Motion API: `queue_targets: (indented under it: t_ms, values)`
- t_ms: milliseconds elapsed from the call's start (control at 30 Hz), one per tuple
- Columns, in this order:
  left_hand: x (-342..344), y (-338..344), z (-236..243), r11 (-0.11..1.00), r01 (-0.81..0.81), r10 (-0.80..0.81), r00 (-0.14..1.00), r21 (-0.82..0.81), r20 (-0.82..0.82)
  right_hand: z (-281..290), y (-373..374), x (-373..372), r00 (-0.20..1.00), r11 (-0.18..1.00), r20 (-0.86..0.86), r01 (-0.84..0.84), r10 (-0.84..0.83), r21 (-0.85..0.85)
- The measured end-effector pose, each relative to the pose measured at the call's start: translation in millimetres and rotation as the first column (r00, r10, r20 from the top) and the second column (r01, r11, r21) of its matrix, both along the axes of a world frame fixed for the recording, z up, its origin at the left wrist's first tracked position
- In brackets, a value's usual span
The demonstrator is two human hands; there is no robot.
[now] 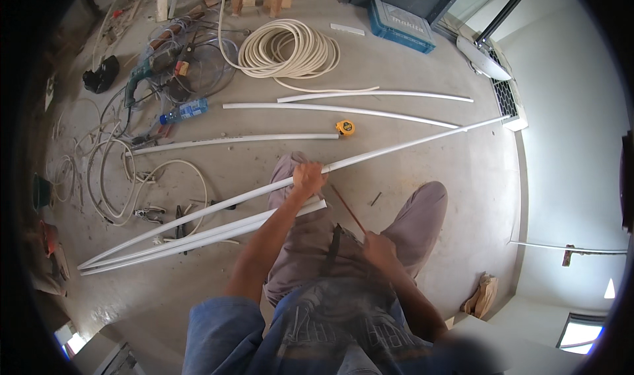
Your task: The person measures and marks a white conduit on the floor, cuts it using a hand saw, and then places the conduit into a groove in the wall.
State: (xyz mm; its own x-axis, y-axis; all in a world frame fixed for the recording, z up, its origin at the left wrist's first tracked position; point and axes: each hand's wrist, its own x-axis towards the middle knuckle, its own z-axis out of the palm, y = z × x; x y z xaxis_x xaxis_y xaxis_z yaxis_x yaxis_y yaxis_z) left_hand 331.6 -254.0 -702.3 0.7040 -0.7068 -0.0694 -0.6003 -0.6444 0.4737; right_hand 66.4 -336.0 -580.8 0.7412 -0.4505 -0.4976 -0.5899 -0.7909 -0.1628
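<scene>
- Long white conduit: being held across the person's knees, one end reaching toward the wall at the right, the other running down to the floor at the left; in my judgement it is propped over the lap so that its middle stays steady and within reach.
- Left hand: wrapping the conduit at its middle, grip closing fully round the tube, forearm stretching forward and wrist bending down over it.
- Right hand: sitting just right of the conduit, behind it on the thigh, grip pinching the lower end of a thin reddish rod; the rod is slanting up toward the conduit near the left hand, but whether its tip is touching the tube cannot be told.
- Two shorter white tubes: lying together on the floor just below the conduit's left half.
- Yellow tape measure: resting just beyond the conduit, near its middle.
- Three more white tubes: lying beyond the conduit, roughly parallel.
- Coil of white hose: lying farther beyond the conduit.
- Blue tool case: standing well beyond the conduit, by the far wall.
</scene>
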Motion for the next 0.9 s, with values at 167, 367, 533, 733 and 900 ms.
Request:
queue_targets:
  t_ms: [167, 367, 533, 733, 900]
  values:
    - [-1.8, 3.2, -5.2, 0.999, -0.01, 0.01, 1.0, -0.038, -0.009, 36.9, -4.0, -8.9, 0.96, 0.994, 0.257, 0.107, -0.11, 0.026]
    - [-2.9, -3.7, 3.7, 0.999, -0.025, 0.024, 0.999, -0.044, -0.025, -31.5, -2.8, 107.5, 0.921, 0.999, 0.389, 0.044, -0.031, -0.024]
    - [-3.4, -1.3, 9.3, 0.999, -0.003, 0.003, 1.0, -0.042, -0.01, -63.3, -0.7, 136.8, 0.931, 0.999, 0.364, 0.045, -0.033, -0.024]
    - [-4.4, -5.2, 15.3, 0.999, -0.031, 0.032, 0.997, 0.012, -0.076, -72.9, -0.4, 169.9, 0.938, 0.999, 0.344, 0.037, -0.027, -0.024]
    - [-2.1, -2.3, -1.4, 0.999, -0.013, 0.012, 0.999, -0.04, -0.045, -66.1, 3.7, 123.7, 0.968, 0.999, 0.251, -0.003, 0.011, -0.032]
